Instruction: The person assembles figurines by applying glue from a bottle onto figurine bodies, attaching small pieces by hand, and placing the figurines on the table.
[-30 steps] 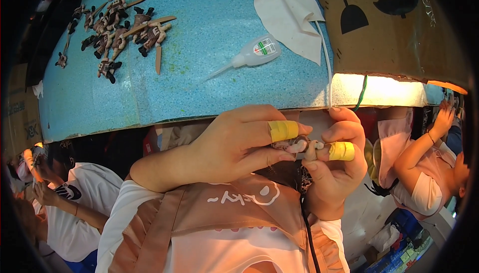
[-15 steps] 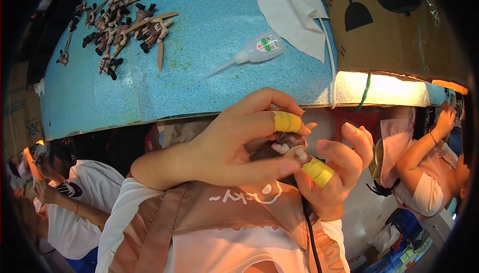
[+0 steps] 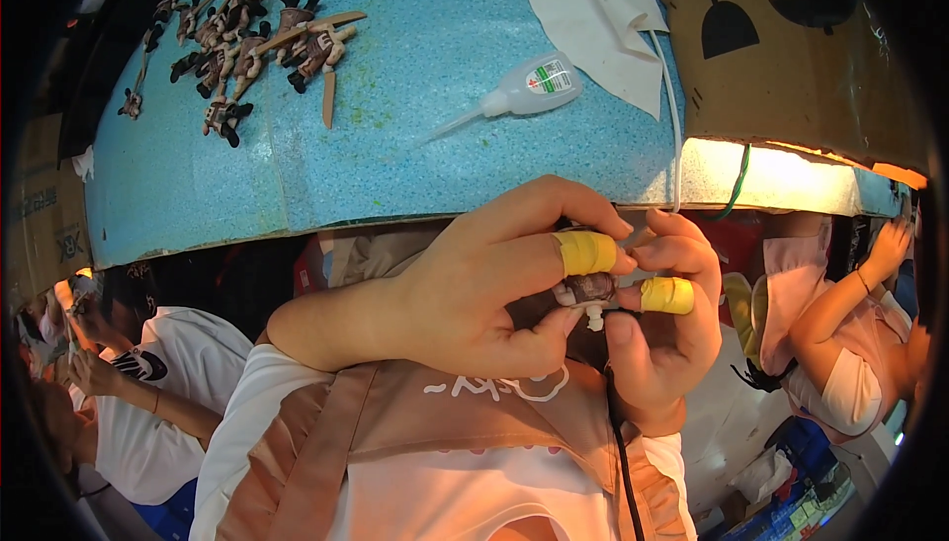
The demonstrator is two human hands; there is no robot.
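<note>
Fingers of both hands close on one small brown part (image 3: 590, 289) at centre frame, just below the near edge of the blue work surface (image 3: 415, 146). On the left hand (image 3: 465, 294), the yellow-taped index finger (image 3: 585, 252) presses the part from above while the thumb supports it from below. On the right hand (image 3: 667, 329), the yellow-taped finger (image 3: 666, 295) touches the part's right end. Its long axis appears to run left to right between the two hands; a white peg (image 3: 594, 319) projects downward. Both hands are in contact, the left covering more. A glue bottle (image 3: 514, 91) lies upper centre, a white cloth (image 3: 593, 17) beside it, and similar figure parts (image 3: 247, 37) are piled upper left.
</note>
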